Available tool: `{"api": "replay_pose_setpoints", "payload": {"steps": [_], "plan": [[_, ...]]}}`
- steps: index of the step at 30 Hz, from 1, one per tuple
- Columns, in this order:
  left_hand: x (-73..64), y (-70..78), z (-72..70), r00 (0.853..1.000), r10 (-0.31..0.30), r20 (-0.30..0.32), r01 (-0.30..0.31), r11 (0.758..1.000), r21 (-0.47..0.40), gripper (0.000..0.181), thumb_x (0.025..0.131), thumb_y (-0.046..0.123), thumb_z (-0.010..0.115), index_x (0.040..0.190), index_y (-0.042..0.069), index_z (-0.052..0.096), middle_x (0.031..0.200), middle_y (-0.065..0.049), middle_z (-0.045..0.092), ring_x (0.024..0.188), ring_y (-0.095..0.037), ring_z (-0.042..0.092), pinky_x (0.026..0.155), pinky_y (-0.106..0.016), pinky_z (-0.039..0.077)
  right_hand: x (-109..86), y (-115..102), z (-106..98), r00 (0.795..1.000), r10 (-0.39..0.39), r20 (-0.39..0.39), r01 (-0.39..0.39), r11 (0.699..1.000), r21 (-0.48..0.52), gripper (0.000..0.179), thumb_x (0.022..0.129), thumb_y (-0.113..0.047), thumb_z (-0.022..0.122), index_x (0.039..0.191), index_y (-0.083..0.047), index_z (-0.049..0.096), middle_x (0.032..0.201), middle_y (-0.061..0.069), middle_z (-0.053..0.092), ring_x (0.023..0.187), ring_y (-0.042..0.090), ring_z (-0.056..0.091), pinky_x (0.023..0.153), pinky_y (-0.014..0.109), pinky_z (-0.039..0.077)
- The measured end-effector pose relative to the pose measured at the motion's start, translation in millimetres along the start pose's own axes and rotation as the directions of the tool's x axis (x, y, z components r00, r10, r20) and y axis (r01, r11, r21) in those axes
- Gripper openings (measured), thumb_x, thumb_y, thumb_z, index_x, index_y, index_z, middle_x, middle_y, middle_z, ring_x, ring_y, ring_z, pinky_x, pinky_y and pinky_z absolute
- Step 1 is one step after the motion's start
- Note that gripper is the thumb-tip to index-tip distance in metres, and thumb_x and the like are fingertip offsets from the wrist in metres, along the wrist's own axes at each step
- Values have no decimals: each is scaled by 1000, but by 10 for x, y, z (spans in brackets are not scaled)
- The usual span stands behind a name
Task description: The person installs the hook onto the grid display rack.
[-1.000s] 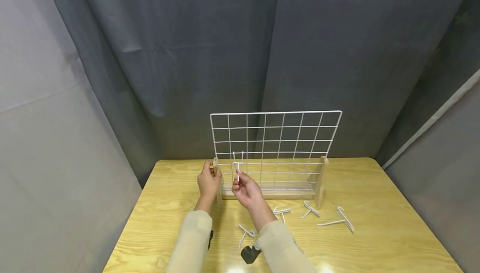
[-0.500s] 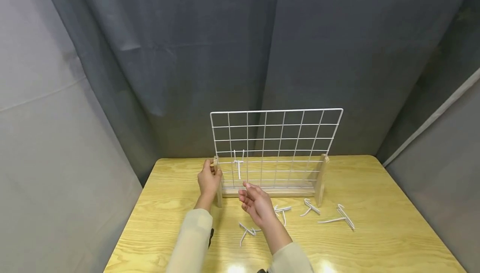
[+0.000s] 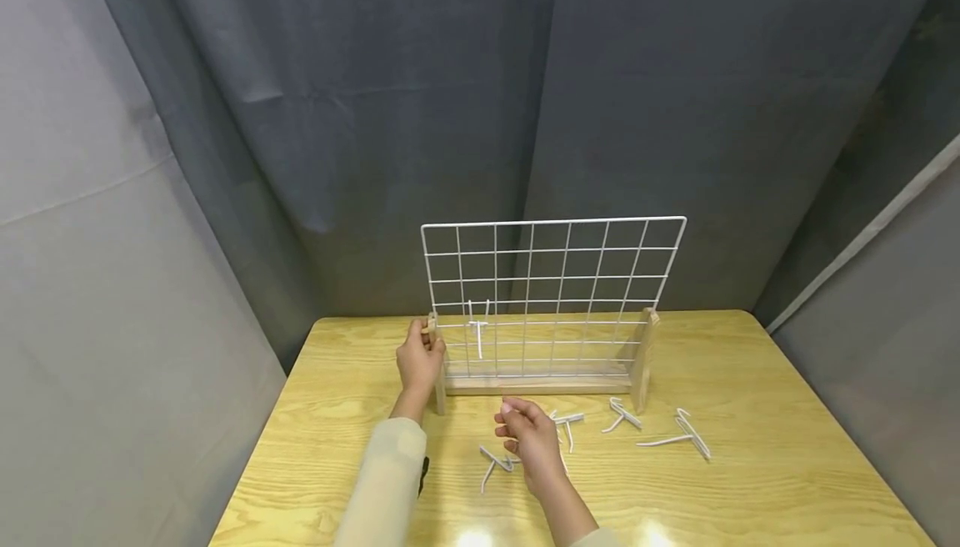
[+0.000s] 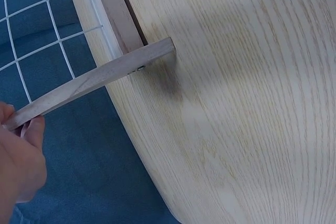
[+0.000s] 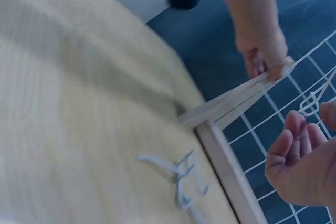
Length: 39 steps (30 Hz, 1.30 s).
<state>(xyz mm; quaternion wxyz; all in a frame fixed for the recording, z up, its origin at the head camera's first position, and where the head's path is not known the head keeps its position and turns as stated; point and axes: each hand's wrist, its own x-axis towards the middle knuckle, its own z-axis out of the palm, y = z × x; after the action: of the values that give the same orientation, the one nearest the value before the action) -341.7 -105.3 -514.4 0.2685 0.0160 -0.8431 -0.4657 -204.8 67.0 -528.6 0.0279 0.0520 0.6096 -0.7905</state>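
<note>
Pinches the wooden upright with the left hand; holds the right hand, loosely curled, near white hooks on the tabletop.

Hooks lie on the table before the rack.

Your left hand pinches one end of the wooden upright between its fingers. Away from your fingers, the upright reaches over the table, small metal fittings near its far end, where the base bar meets it. The white wire grid spreads across the upright from your palm. Blue cloth shows behind your fingers.
</note>
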Motion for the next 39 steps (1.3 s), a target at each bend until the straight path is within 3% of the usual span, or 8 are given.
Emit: {"api": "replay_pose_setpoints", "payload": {"steps": [5, 13, 20, 31, 39], "plan": [[20, 0, 8, 1000, -15, 7, 15, 1000, -6, 29, 75, -1, 68, 101, 6, 58, 84, -12, 69, 75, -26, 67, 70, -41, 53, -86, 146, -52, 998, -23, -54, 16, 992, -129, 35, 92, -18, 56, 118, 5, 50, 95, 10, 61, 82, 21, 57, 70, 32, 49], [41, 14, -21, 999, -32, 17, 32, 999, 0, 29, 75, 0, 68, 102, 7, 58, 84, -11, 68, 76, -25, 67, 70, -42, 52, -119, 397, -110, 987, -96, -126, 60, 963, -262, 29, 87, -10, 62, 111, 5, 54, 91, 10, 58, 79, 21, 56, 65, 25, 50], [23, 29, -15, 999, -36, 17, 36, 999, -3, 28, 76, 1, 68, 102, 7, 58, 83, -11, 68, 75, -25, 67, 70, -41, 53, -148, 582, -158, 977, -142, -158, 65, 909, -412, 32, 79, -4, 68, 107, 7, 57, 90, 12, 57, 78, 20, 56, 64, 24, 49], [-20, 27, -29, 998, -61, 29, 61, 998, -3, 30, 76, 0, 68, 103, 7, 58, 86, -12, 68, 77, -25, 67, 71, -42, 52, -144, 836, -172, 959, -161, -234, 14, 850, -526, 30, 73, -4, 74, 99, 3, 62, 78, 4, 58, 69, 16, 56, 61, 29, 47], [-10, 25, -21, 999, -35, 19, 35, 999, -12, 29, 76, -1, 67, 102, 6, 58, 85, -13, 68, 76, -27, 66, 69, -42, 53, -95, 858, -175, 954, -218, -208, 44, 783, -621, 21, 71, -4, 74, 90, -3, 65, 73, -1, 59, 66, 13, 56, 59, 28, 47]]}}
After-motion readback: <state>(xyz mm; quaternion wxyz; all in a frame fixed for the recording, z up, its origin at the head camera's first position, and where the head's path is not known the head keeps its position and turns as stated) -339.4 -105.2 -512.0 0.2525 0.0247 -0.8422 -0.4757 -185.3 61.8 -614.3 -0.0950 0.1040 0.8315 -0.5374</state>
